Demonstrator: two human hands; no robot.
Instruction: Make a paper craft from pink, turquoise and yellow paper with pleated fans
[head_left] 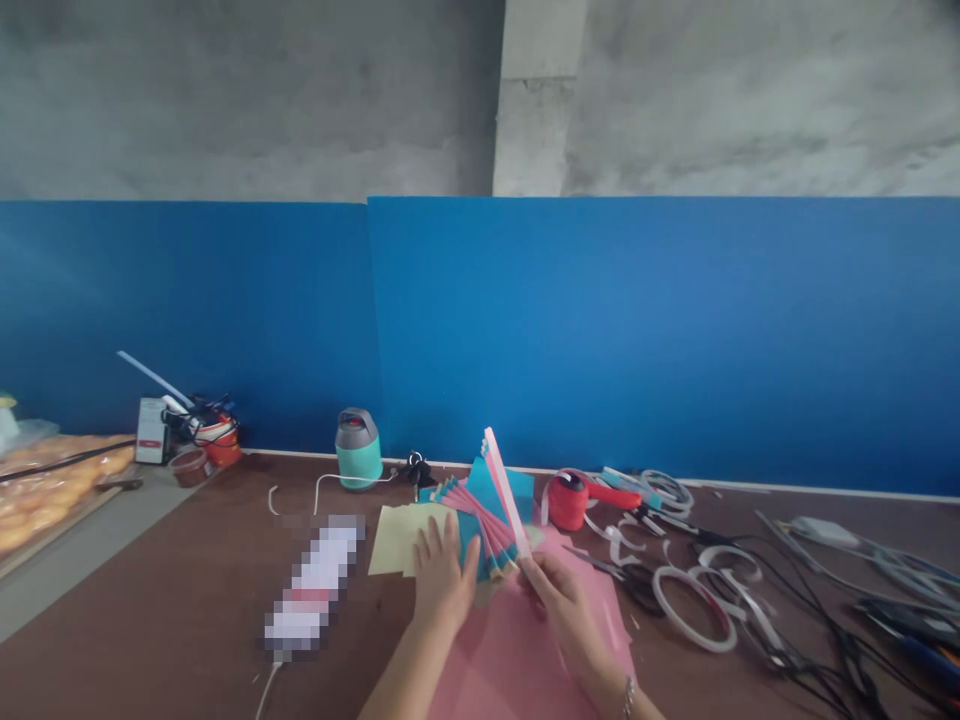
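Note:
My left hand (444, 572) lies with its fingers spread on pale yellow sheets (391, 540), beside blue paper (517, 490). Between the thumb and fingers of my right hand (551, 590) is the lower end of a folded pink strip (506, 493), which rises at a slant toward the upper left. Several folded pink strips with blue and cream ends (476, 518) rest on the blue paper between my hands. Large pink sheets (517, 650) lie under my right hand and toward the table's front edge.
Right of the paper are scissors (637, 585), a red tape dispenser (568, 502), a white tape roll (694, 610) and tangled cables (832, 640). A teal container (358, 450) stands at the back left, with a blurred-out device (315, 585) nearer. A blue partition (637, 330) rises behind.

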